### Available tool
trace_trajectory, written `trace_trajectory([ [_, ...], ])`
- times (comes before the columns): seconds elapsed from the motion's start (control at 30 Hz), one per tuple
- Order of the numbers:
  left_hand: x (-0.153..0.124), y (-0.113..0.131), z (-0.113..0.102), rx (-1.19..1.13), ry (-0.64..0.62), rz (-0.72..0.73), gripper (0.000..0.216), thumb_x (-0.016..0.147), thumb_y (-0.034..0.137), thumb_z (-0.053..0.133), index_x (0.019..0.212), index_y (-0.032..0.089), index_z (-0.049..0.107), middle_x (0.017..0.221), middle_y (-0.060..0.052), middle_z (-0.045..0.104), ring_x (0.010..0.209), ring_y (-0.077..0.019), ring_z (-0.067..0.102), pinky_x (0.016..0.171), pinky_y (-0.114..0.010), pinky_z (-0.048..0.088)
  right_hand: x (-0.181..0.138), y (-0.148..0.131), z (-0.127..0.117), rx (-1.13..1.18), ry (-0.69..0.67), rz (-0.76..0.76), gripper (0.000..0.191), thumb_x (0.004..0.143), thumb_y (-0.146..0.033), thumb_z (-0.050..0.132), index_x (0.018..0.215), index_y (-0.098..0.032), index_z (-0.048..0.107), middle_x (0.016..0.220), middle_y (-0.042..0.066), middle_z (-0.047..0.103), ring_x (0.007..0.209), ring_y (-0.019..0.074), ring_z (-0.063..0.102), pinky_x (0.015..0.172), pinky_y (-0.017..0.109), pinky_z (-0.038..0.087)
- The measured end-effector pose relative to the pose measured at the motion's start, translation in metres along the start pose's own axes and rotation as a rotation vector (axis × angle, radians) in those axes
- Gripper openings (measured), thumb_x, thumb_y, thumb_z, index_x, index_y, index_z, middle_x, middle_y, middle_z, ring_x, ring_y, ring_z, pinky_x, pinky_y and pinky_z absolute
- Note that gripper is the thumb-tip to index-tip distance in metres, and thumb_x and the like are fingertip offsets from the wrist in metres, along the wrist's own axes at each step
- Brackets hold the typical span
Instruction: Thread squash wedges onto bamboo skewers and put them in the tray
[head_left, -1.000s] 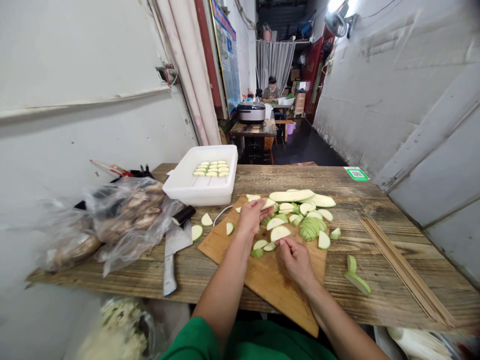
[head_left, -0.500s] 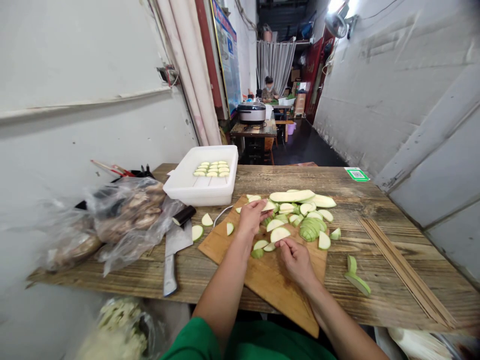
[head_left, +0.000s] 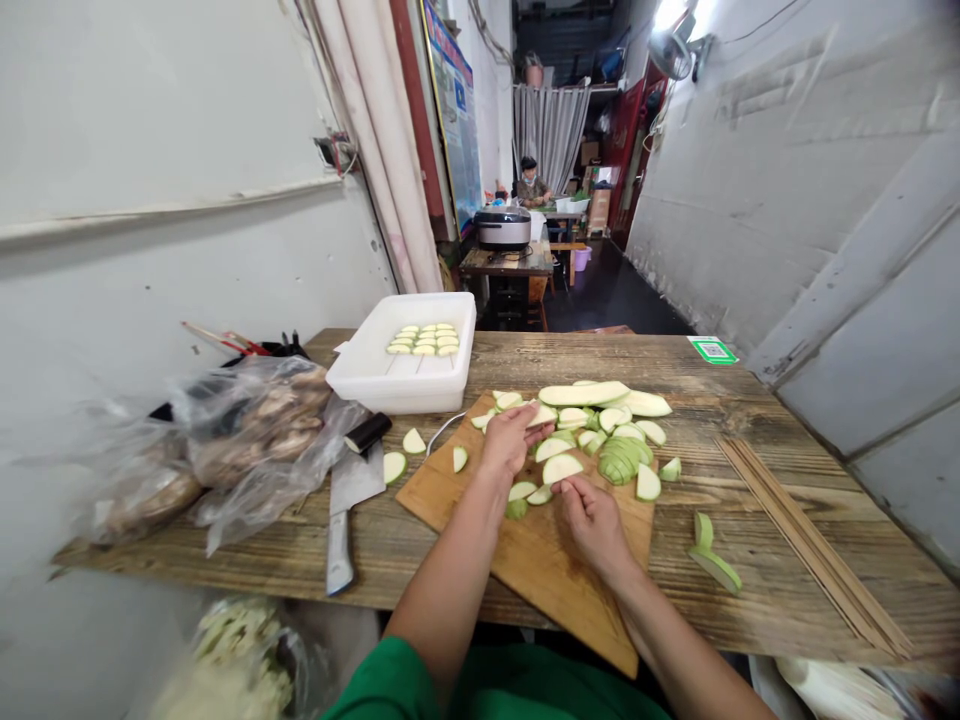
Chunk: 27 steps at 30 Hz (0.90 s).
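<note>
Your hands are apart from each other above the wooden cutting board (head_left: 577,590) on the desk (head_left: 675,620). Your left hand (head_left: 508,440) holds a pale slice (head_left: 541,414) between thumb and fingers, over the far part of the board. Your right hand (head_left: 592,512) is pinched at the lower edge of a half-round slice (head_left: 562,468) — you cannot tell from here whether a stick is in that grip too. More green-rimmed slices (head_left: 621,459) lie heaped just beyond your hands, with long cut pieces (head_left: 585,395) behind them. Left of the board lies a cleaver (head_left: 352,490); thin sticks (head_left: 810,540) lie to the right. The white tub (head_left: 442,388) holds skewered slices (head_left: 424,339). A green-bordered card (head_left: 713,349) on the desk shows a QR code — its small print is unreadable, and the lettering on the blue-topped wall poster (head_left: 456,110) is too blurred to read.
</note>
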<state>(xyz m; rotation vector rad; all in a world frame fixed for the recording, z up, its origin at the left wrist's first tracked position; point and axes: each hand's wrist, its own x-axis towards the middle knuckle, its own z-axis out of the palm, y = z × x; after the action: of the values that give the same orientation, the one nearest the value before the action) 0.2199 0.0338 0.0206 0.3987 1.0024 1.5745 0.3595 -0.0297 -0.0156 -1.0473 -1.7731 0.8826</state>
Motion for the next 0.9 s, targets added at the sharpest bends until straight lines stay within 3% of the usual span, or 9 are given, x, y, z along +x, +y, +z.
trace_trajectory([
  [0.43,-0.001,-0.011,0.004,-0.025,-0.018,-0.01,0.012,0.066,0.015,0.069,0.067,0.01,0.059,0.063,-0.003,0.063,0.058,-0.0134,0.063,0.074,-0.034,0.052,0.001,-0.001,0.0,0.0,0.03,-0.013,0.029,0.087,-0.032,0.041,0.073,-0.015,0.06,0.057,0.0,0.055,0.052,0.0129,0.049,0.051,0.022,0.037],
  [0.9,-0.006,-0.015,0.009,-0.005,-0.003,-0.028,0.01,0.064,0.014,0.068,0.068,0.009,0.061,0.061,-0.005,0.064,0.055,-0.0162,0.063,0.061,-0.03,0.051,-0.001,0.002,0.001,0.047,0.025,0.05,0.029,0.088,-0.035,0.038,0.076,-0.016,0.057,0.054,-0.001,0.05,0.051,0.0134,0.046,0.047,0.022,0.033],
])
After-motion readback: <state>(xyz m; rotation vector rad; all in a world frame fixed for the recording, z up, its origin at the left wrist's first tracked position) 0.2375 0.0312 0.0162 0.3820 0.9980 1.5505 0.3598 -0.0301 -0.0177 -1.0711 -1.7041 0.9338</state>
